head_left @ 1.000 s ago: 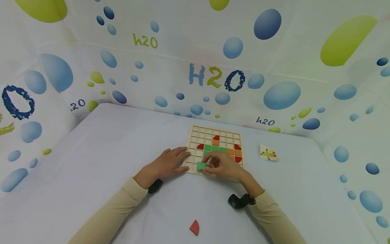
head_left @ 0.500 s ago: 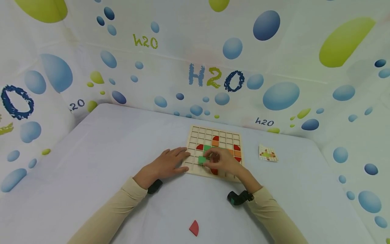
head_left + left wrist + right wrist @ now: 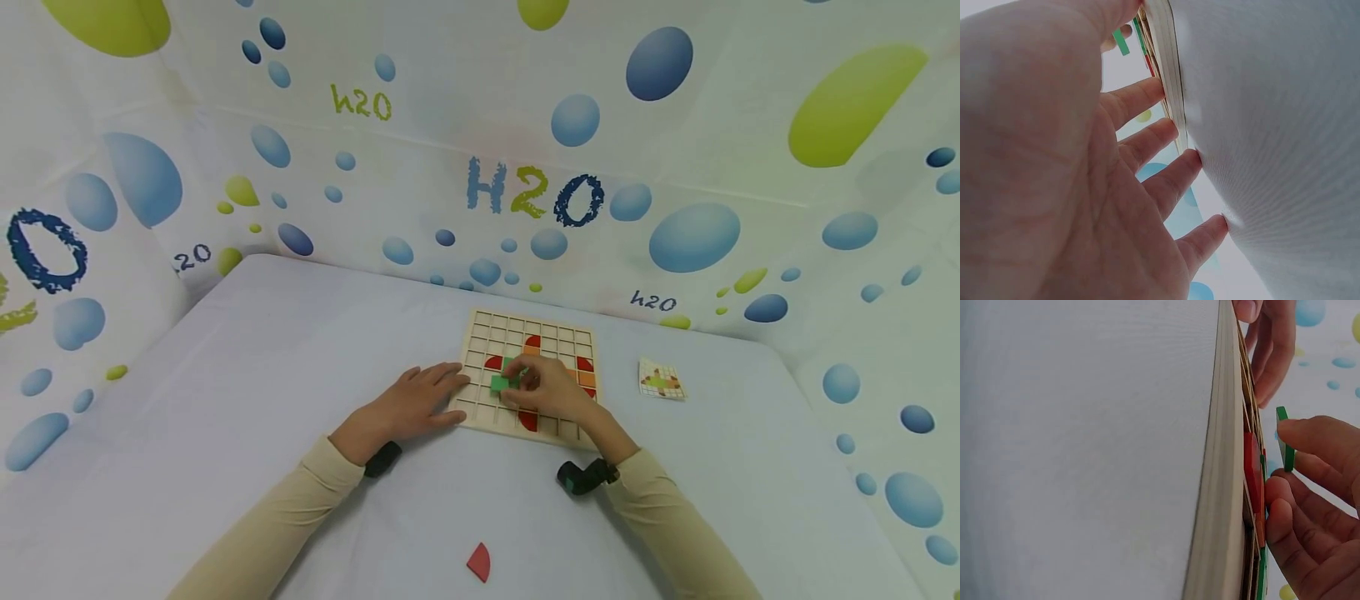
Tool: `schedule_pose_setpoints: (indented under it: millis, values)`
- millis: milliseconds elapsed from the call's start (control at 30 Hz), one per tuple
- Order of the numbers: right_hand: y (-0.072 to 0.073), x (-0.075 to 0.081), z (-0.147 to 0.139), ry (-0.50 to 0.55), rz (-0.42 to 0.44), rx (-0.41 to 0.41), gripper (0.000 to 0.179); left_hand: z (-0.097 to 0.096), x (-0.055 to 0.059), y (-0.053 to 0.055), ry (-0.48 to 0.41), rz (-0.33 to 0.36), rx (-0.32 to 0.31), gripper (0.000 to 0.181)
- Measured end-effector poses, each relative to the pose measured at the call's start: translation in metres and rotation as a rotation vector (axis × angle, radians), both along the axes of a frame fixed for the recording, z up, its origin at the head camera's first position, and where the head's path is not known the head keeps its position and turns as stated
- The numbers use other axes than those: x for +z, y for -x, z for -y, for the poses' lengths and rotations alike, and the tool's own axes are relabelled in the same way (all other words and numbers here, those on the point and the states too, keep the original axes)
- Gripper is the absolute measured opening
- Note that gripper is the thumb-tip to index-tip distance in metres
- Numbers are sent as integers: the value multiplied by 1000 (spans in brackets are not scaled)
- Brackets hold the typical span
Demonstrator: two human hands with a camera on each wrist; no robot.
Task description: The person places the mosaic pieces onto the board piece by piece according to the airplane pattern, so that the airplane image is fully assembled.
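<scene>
A wooden grid board (image 3: 491, 329) lies on the table, with red quarter-round, orange and green square pieces set in its cells. My right hand (image 3: 551, 387) is over the board and pinches a green square tile (image 3: 498, 383) between thumb and fingers. In the right wrist view that tile (image 3: 1285, 440) is held on edge, apart from the board's surface. My left hand (image 3: 408, 406) lies with spread fingers at the board's left edge; the left wrist view shows its fingertips (image 3: 1154, 89) touching that edge. My right hand hides some of the middle cells.
A small pattern card (image 3: 662, 380) lies right of the board. One loose red quarter-round piece (image 3: 479, 562) is near the front of the white-covered table (image 3: 330, 325). A white printed cloth (image 3: 420, 125) rises behind the table.
My right hand has moved a little away from me over the board, carrying the green tile, uncovering a red piece in the front cells. The left hand stays in place.
</scene>
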State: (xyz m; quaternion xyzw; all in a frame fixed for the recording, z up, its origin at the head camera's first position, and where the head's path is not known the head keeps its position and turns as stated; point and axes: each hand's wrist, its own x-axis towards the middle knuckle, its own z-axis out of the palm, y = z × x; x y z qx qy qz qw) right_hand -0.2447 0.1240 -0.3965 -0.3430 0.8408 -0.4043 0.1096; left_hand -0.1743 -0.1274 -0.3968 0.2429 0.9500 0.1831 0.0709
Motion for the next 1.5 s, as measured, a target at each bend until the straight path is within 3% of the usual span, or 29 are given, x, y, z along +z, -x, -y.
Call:
schedule_pose_setpoints:
  millis: [433, 667, 900, 1500]
  values:
    - [1, -1, 9, -89, -31, -66, 15, -2, -2, 1, 6, -5, -4, 59]
    - [2, -1, 12, -95, -98, -30, 12, -1, -3, 0, 9, -13, -2, 59]
    - [3, 1, 16, -126, -108, -20, 12, 0, -4, 1, 15, -11, -1, 58]
    - [0, -3, 28, -196, -125, -101, 12, 0, -2, -2, 1, -26, 3, 57]
